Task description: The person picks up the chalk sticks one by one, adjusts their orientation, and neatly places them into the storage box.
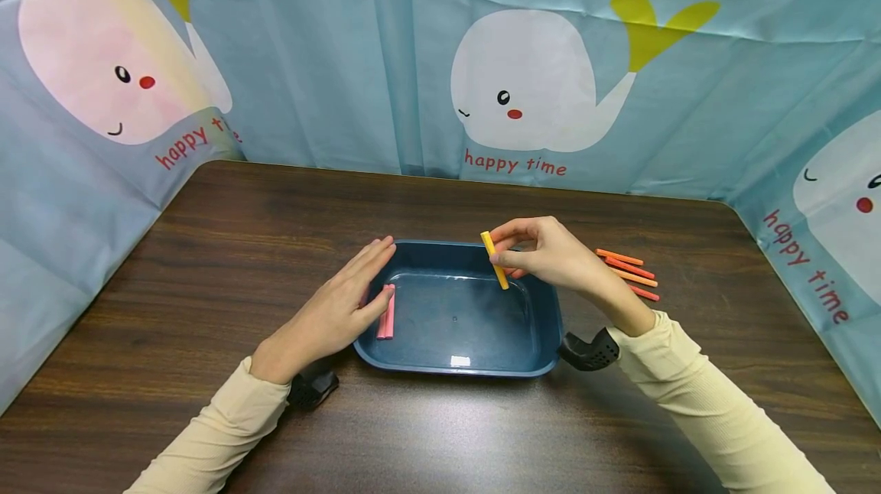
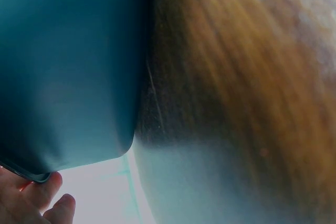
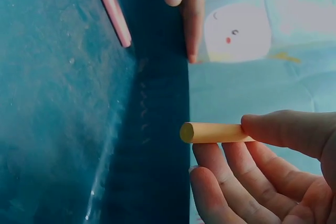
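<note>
My right hand (image 1: 551,253) pinches a yellow chalk stick (image 1: 502,277) between thumb and fingers, above the back right part of a dark blue tray (image 1: 440,369). In the right wrist view the chalk stick (image 3: 212,132) points its round end leftward. My left hand (image 1: 333,314) rests on the tray's left rim with its fingers fairly straight and the thumb over the inside. Two pink chalk sticks (image 1: 389,318) lie side by side in the tray near its left wall, partly hidden by that thumb. The left wrist view shows fingertips (image 2: 48,192) at the tray's rim.
Several orange and red chalk sticks (image 1: 629,268) lie on the brown wooden table (image 1: 447,440), right of the tray and partly behind my right wrist. A light blue whale-print curtain (image 1: 330,81) hangs along the table's back and sides.
</note>
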Available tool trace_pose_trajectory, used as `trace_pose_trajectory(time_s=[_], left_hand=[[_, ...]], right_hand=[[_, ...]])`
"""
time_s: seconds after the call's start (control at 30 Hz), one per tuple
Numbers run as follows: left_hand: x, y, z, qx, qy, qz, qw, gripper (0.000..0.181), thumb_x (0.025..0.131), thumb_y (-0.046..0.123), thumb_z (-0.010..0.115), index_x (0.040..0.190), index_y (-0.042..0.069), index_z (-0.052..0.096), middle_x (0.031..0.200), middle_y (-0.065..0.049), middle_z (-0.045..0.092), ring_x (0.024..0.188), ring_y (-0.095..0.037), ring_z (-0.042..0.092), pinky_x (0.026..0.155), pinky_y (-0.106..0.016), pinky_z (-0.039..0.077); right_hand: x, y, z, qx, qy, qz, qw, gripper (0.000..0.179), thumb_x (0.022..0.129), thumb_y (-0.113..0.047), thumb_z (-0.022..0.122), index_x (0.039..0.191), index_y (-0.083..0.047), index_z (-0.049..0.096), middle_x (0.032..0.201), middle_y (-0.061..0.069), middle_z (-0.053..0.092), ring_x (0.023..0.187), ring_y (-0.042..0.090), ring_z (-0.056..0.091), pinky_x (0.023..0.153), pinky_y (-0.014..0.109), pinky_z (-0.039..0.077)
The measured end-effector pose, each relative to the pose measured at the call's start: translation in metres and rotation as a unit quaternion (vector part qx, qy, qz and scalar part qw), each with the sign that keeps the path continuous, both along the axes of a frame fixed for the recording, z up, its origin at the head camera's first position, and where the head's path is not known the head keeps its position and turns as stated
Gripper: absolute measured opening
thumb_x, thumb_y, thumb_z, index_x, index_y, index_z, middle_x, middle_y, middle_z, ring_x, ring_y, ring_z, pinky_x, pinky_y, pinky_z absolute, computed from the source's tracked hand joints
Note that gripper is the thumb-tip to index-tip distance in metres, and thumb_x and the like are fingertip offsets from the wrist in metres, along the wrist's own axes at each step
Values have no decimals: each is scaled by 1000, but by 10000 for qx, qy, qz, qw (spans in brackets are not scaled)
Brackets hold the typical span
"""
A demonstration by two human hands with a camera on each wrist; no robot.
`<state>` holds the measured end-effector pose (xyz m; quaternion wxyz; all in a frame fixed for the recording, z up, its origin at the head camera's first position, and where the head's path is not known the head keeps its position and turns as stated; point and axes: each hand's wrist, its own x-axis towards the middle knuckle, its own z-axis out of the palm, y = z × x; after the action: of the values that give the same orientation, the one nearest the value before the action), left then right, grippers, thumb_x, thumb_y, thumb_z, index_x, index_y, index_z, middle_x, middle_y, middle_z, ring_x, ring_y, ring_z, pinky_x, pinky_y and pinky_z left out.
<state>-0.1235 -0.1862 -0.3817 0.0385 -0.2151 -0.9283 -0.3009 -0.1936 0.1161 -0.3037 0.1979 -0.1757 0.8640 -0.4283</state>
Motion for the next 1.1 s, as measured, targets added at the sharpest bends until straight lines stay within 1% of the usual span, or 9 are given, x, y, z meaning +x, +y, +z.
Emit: trace_pose_trajectory(time_s=[0.13, 0.33, 0.43, 0.57, 0.67, 0.73, 0.9, 0.97, 1.1], left_hand=[[0, 0, 0, 17, -16, -1, 10000, 64, 98, 21, 60, 155, 5, 32, 165, -7, 26, 153, -31, 23, 120, -54, 26], [0, 0, 0, 20, -24, 1, 10000, 65, 98, 21, 61, 155, 5, 32, 165, -7, 26, 153, -31, 23, 120, -55, 27], [0, 0, -1, 20, -21, -7, 10000, 65, 98, 20, 61, 155, 4, 32, 165, -8, 26, 153, -31, 23, 120, -55, 27], [1, 0, 0, 12, -25, -15, 10000, 65, 98, 20, 60, 155, 4, 32, 164, -9, 26, 153, -32, 23, 120, -55, 27], [1, 0, 1, 25, -10, -13, 10000, 65, 98, 21, 61, 155, 4, 32, 165, -8, 26, 153, -32, 24, 120, -55, 26], [1, 0, 1, 34, -2, -13, 10000, 65, 98, 21, 61, 154, 4, 32, 165, -7, 26, 153, -32, 24, 120, -55, 26], [1, 0, 2, 47, -27, -11, 10000, 65, 98, 21, 61, 154, 4, 32, 165, -8, 26, 153, -31, 23, 120, -55, 26], [1, 0, 1, 40, -37, -9, 10000, 65, 98, 21, 60, 155, 4, 32, 164, -8, 27, 153, -31, 23, 120, -55, 26], [1, 0, 1, 29, -40, 4, 10000, 64, 99, 21, 60, 155, 5, 32, 164, -9, 27, 153, -31, 23, 120, -55, 26]], right_hand=[[0, -6, -1, 25, 15, 63, 10000, 35, 92, -13, 69, 125, -3, 64, 106, 15, 71, 83, 29, 72, 78, 45, 61], [0, -15, -3, -107, -50, 176, 9998, 34, 91, -11, 69, 123, 0, 64, 103, 15, 71, 76, 24, 71, 76, 44, 61], [0, -20, -4, -157, -127, 219, 9996, 34, 91, -12, 69, 123, 0, 64, 102, 14, 72, 77, 26, 70, 76, 44, 61], [1, -27, -5, -173, -185, 242, 9994, 33, 91, -12, 69, 122, -1, 65, 101, 13, 72, 77, 27, 70, 75, 41, 61], [0, -30, -6, -205, -172, 301, 9992, 33, 91, -11, 69, 122, 0, 65, 102, 14, 72, 76, 24, 71, 73, 36, 61], [0, -33, -7, -236, -164, 360, 9989, 33, 91, -11, 68, 122, 1, 65, 102, 15, 72, 76, 24, 71, 73, 35, 61], [-2, -39, -10, -265, -327, 404, 9983, 34, 92, -12, 68, 123, 1, 64, 104, 15, 72, 82, 29, 71, 78, 41, 61], [-2, -41, -11, -280, -405, 397, 9980, 34, 92, -11, 68, 124, 1, 63, 104, 15, 72, 82, 30, 71, 78, 42, 61], [-2, -47, -14, -281, -467, 456, 9975, 35, 92, -10, 67, 124, 2, 63, 103, 14, 72, 83, 31, 71, 75, 36, 61]])
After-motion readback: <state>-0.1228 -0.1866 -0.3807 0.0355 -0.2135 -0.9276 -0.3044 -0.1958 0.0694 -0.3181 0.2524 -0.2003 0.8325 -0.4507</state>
